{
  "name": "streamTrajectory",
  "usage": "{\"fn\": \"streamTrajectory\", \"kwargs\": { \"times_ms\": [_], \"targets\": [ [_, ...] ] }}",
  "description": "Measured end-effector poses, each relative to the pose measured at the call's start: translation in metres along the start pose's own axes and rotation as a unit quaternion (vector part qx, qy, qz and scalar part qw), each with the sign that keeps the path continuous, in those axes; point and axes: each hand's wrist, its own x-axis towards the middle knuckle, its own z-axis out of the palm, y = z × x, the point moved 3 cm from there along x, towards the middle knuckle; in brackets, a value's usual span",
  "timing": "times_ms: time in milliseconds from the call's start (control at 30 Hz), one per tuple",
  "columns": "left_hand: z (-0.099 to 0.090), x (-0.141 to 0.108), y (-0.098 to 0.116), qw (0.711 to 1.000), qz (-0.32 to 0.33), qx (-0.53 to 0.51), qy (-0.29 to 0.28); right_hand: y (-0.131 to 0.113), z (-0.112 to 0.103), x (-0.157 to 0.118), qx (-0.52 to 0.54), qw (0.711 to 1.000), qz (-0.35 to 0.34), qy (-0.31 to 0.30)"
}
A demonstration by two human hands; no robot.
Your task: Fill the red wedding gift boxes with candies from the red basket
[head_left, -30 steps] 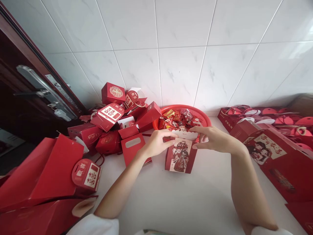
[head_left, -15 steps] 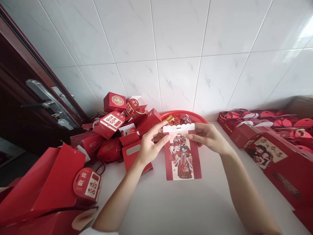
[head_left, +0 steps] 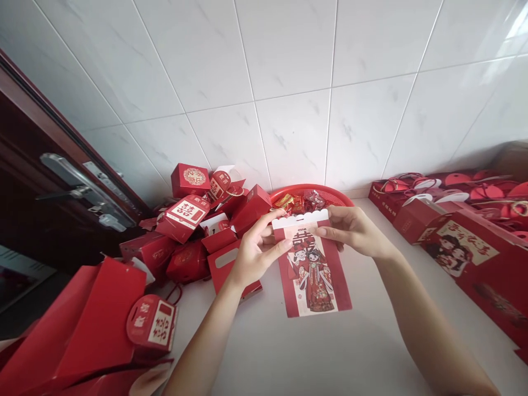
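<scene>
Between my two hands I hold a flat red paper gift bag with a white scalloped top edge and a printed couple in red robes. My left hand pinches its upper left side, thumb on the printed front. At the upper right, my right hand grips it the same way, its thumb across the front too. The fingers behind the bag are partly hidden. Just beyond the bag sits a red plastic basket with wrapped sweets in it.
To the left, red gift boxes lie in a loose pile on the white table. A large red box filled with more boxes stands on the right. Behind is a tiled wall; a dark door is at far left.
The bag has shifted slightly down and right and tilts a little more, its lower edge nearer me. Both hands keep their hold. The camera view has turned slightly.
</scene>
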Motion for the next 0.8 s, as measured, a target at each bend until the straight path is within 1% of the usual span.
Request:
{"fn": "streamTrajectory", "kwargs": {
  "times_ms": [300, 433, 533, 700, 800],
  "targets": [
    [0.001, -0.001, 0.003, 0.999, 0.045, 0.011, 0.009, 0.007, -0.002, 0.000, 0.005, 0.999, 0.033, -0.017],
    [0.001, 0.001, 0.002, 0.999, 0.045, 0.014, 0.016, 0.005, -0.002, 0.000, -0.002, 0.998, 0.048, -0.029],
    [0.001, 0.001, 0.001, 0.999, 0.044, 0.011, 0.020, 0.001, -0.002, -0.001, -0.012, 0.998, 0.039, -0.038],
    [0.003, 0.000, 0.000, 0.999, 0.033, 0.013, 0.023, -0.005, -0.003, -0.003, -0.049, 0.998, 0.039, -0.006],
    [0.003, -0.001, 0.001, 0.999, 0.036, 0.023, 0.022, -0.007, -0.002, -0.003, -0.054, 0.997, 0.046, -0.014]
  ]
}}
